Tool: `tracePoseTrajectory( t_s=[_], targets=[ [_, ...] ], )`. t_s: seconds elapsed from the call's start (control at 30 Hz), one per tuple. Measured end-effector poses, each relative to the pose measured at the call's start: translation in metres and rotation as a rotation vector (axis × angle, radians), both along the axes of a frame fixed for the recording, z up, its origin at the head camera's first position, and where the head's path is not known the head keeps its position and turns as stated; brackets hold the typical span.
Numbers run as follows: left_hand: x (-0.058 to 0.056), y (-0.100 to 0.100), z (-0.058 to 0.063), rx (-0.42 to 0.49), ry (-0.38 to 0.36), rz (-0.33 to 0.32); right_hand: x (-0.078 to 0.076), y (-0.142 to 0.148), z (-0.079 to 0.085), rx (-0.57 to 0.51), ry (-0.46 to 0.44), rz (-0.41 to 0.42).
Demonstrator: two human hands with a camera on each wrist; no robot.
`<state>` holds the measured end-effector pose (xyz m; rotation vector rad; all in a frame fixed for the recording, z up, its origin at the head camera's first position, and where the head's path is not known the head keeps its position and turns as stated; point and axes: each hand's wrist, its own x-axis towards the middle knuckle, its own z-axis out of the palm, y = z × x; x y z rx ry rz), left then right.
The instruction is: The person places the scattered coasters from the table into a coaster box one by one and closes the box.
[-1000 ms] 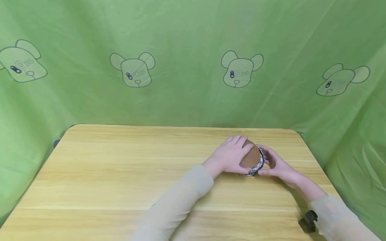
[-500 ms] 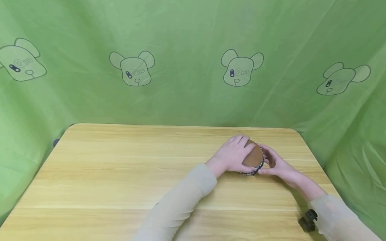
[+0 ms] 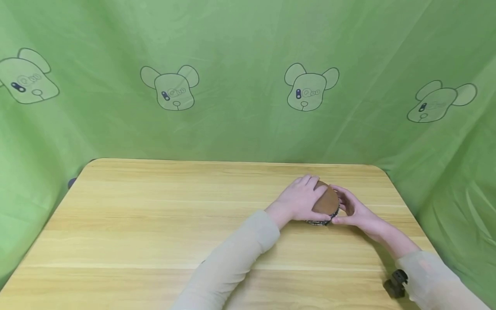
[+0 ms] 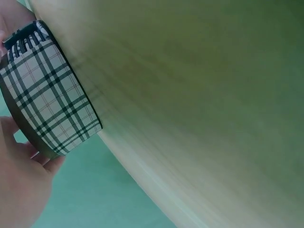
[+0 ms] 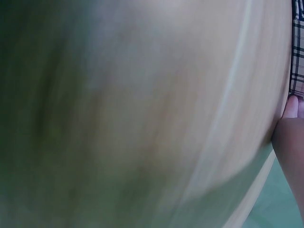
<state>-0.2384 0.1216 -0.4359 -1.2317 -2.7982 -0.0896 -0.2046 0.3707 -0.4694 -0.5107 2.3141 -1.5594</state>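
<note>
At the right of the head view, a round thing (image 3: pixel 327 202) has a flat brown top and a plaid side with dark edging. Its white, black and thin-red plaid side (image 4: pixel 52 95) fills much of the upper left of the left wrist view, where a gathered, ruffled strip (image 4: pixel 27 40) shows at one end. My left hand (image 3: pixel 300 199) grips it from the left, spread over the brown top with thumb at the near rim. Around its right side my right hand (image 3: pixel 358 215) curls, thumb in front and fingers behind. The right palm stays apart from it.
The wood-grain table (image 3: pixel 155 224) stretches out under both arms. A green curtain (image 3: pixel 240 133) with printed bear heads stands behind its far edge and along the sides. A small black device (image 3: pixel 396 283) sits at the right sleeve.
The round thing has tipped slightly, so more brown top and less plaid side show. My left hand has shifted a little to the right; the right hand has stayed in place.
</note>
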Motion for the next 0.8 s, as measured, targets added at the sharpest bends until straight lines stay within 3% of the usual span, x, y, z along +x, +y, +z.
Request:
tracePoseTrajectory(
  t_s=[0.3,0.8],
  targets=[
    [-0.0012,-0.0003,-0.0015,0.018,-0.031,-0.005,0.001,-0.0013,0.0014,-0.014,0.005,0.005],
    [0.0007,-0.0025,0.0007,0.02,-0.019,-0.011,-0.0007,0.0009,-0.0016,0.002,-0.003,0.002]
  ],
)
